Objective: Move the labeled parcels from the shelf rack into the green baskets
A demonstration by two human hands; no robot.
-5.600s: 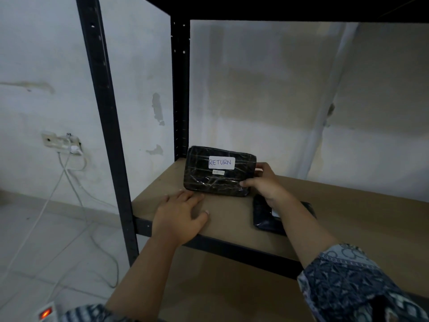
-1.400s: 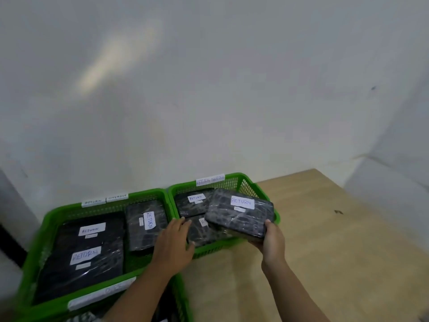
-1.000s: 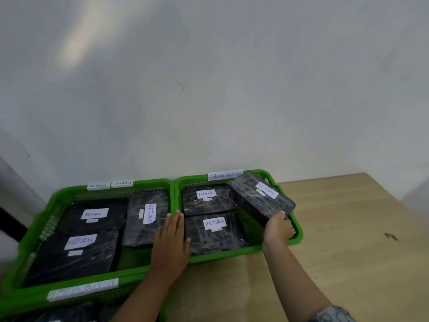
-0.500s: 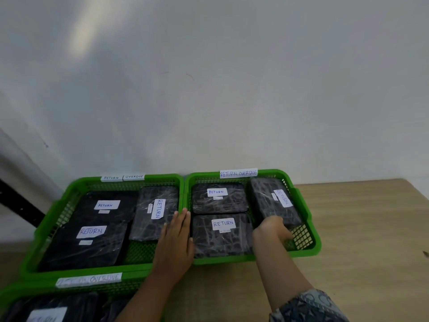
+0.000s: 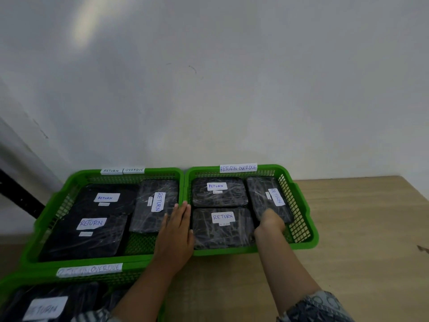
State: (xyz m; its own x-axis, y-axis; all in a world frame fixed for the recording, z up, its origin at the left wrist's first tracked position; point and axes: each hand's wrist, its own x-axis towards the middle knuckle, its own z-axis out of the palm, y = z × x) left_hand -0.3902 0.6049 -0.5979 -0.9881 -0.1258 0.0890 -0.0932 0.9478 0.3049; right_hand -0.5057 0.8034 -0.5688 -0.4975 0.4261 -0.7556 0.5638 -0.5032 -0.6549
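Two green baskets stand side by side on a wooden table against the wall. The right basket [image 5: 301, 246] contains three black wrapped parcels labelled RETURN. My right hand [image 5: 270, 220] reaches into it and grips the near end of the rightmost parcel [image 5: 267, 194], which lies lengthwise along the basket's right wall; my fingers are hidden behind the knuckles. My left hand [image 5: 177, 231] rests flat, fingers straight, on the rims where the two baskets meet. The left basket [image 5: 69, 180] also contains three RETURN parcels.
A third green basket [image 5: 14, 282] with a labelled parcel sits at the bottom left, nearer to me. Bare wooden table [image 5: 359, 228] stretches to the right of the baskets. A black rack post [image 5: 18, 196] slants at the far left. A white wall rises behind.
I carried the parcel from the shelf rack to the table. Over the last second my right hand lowered it into the right basket's right side, where it now lies flat. My left hand stayed on the rims.
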